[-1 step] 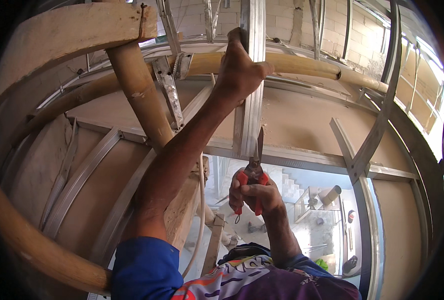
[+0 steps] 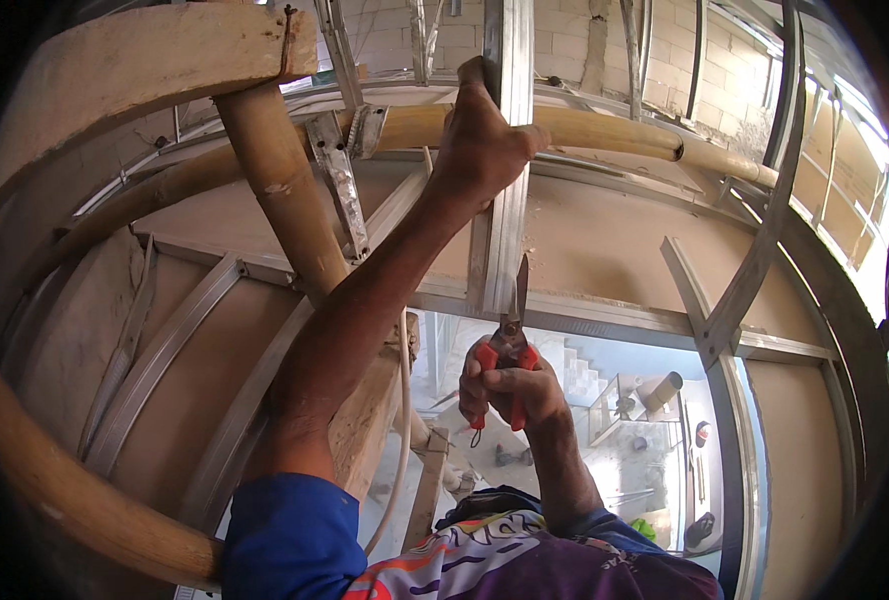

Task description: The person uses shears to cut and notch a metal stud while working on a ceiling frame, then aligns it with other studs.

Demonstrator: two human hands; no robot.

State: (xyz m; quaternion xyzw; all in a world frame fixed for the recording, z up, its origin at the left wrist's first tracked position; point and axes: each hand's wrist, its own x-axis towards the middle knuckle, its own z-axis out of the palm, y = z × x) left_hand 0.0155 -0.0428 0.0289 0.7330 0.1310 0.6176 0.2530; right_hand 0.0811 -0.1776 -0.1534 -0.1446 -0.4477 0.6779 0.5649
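A long silvery metal profile (image 2: 513, 215) runs up the middle of the view. Around its upper part my left hand (image 2: 485, 150) is closed, the thumb lying across its front face. My right hand (image 2: 527, 388), below it, grips a pair of tin snips (image 2: 510, 342) by their red handles. The snips' dark blades point upward at the profile's lower end, one blade showing along its right edge. Whether the metal lies between the blades, I cannot make out. A small wire loop hangs below the handles.
Thick bamboo poles (image 2: 283, 185) and a wooden beam (image 2: 155, 58) stand at the left. Metal framing and pale boards (image 2: 605, 240) surround me. Beneath my right arm an opening drops to a lower floor (image 2: 565, 480) with stairs (image 2: 583, 370). A pale hose (image 2: 403, 430) hangs beside my left arm.
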